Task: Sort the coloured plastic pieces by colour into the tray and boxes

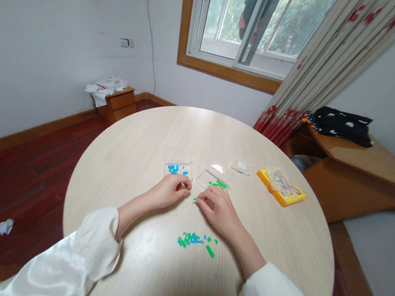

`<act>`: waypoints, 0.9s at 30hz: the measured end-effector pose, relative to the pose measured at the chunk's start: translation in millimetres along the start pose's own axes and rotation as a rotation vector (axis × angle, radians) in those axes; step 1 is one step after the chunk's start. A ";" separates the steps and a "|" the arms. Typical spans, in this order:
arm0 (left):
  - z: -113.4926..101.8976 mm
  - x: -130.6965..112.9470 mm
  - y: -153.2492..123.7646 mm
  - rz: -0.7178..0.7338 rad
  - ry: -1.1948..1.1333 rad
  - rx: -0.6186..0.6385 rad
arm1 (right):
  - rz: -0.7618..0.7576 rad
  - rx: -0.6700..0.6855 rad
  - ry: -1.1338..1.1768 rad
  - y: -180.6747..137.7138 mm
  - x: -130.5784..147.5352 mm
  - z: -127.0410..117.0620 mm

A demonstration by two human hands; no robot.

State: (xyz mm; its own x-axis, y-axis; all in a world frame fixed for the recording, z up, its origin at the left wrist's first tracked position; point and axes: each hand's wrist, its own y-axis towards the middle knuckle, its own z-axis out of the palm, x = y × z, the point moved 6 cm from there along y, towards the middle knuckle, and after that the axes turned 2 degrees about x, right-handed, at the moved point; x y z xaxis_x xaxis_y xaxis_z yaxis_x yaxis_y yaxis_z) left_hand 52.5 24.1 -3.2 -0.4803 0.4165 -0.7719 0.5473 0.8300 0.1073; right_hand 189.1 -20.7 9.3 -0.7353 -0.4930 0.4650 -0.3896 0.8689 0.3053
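Observation:
My left hand is closed in a pinch at the near edge of a clear plastic box with small blue blocks in it. A bit of green shows at its fingertips. Just to the right, my right hand pinches a small green block between thumb and finger. Beyond that hand stands a second clear box, holding green blocks and partly hidden by the hand. A loose pile of blue and green blocks lies nearer to me, with a longer green block beside it.
All of this is on a round pale wooden table. On its right side lies a yellow package with clear plastic on top. A small clear packet is behind the boxes. A brown cabinet stands off the right edge.

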 end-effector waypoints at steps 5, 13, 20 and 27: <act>-1.3 -1.5 0.3 0.025 -0.024 -0.018 | -0.016 -0.119 0.004 -1.0 -1.4 -10.1; -3.1 -4.4 0.2 0.023 0.025 -0.022 | -0.075 -0.371 -0.069 -6.2 2.0 -30.9; -2.8 -5.3 0.0 0.021 0.024 -0.023 | 0.047 -0.538 -0.178 -9.4 -15.5 -51.2; -4.8 -5.4 -0.6 0.004 -0.002 -0.042 | 0.086 -0.599 -0.201 -11.4 -21.6 -56.5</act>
State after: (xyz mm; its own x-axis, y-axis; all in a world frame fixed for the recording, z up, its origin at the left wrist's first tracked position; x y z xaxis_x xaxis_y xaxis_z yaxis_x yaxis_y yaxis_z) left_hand 51.5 23.2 4.0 -0.4771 0.4190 -0.7725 0.5199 0.8433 0.1363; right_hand 240.8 -22.4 42.8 -0.8626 -0.3539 0.3614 0.0109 0.7013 0.7128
